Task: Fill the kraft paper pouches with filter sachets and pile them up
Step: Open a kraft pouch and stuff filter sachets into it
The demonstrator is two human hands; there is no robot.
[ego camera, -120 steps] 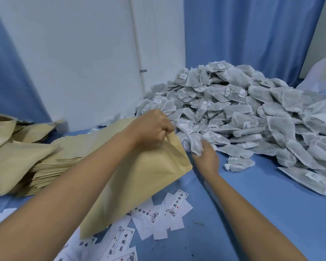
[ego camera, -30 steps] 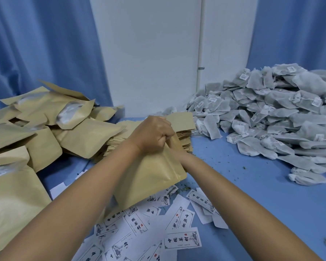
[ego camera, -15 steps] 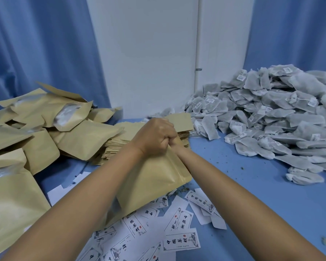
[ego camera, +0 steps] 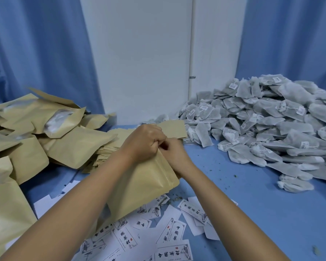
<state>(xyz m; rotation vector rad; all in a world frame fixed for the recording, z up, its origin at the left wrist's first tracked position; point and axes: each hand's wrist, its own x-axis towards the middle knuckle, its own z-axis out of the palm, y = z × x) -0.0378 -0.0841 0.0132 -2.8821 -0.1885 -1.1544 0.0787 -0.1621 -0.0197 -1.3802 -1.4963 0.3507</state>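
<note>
Scattered white cards [ego camera: 174, 233] lie on the blue counter [ego camera: 252, 208] nearest us. Each is printed in black with a row of Chinese characters, of which we can read 中 and 国, beside a small red seal mark and ink-drawn borders. The rest of the print is too fine for us to make out. To the right a large heap of grey-white filter sachets [ego camera: 271, 125] rests against the blue curtain [ego camera: 290, 44], many of them trailing strings with small white tags whose print we cannot read. In the middle we see the kraft pouch [ego camera: 139, 189] standing tilted with its lower edge on the cards, its body bulging and its contents hidden. The left grip [ego camera: 145, 142] is curled tight on the pouch's top edge, and the right grip [ego camera: 174, 151] pinches the same edge just beside it, the two touching. Behind them sits a stack of flat pouches [ego camera: 111, 147]. At the left is a loose pile of filled pouches [ego camera: 73, 146], and one shows a clear window [ego camera: 58, 121] with something white inside. Green crumbs [ego camera: 234, 176] dot the counter near the sachets.
</note>
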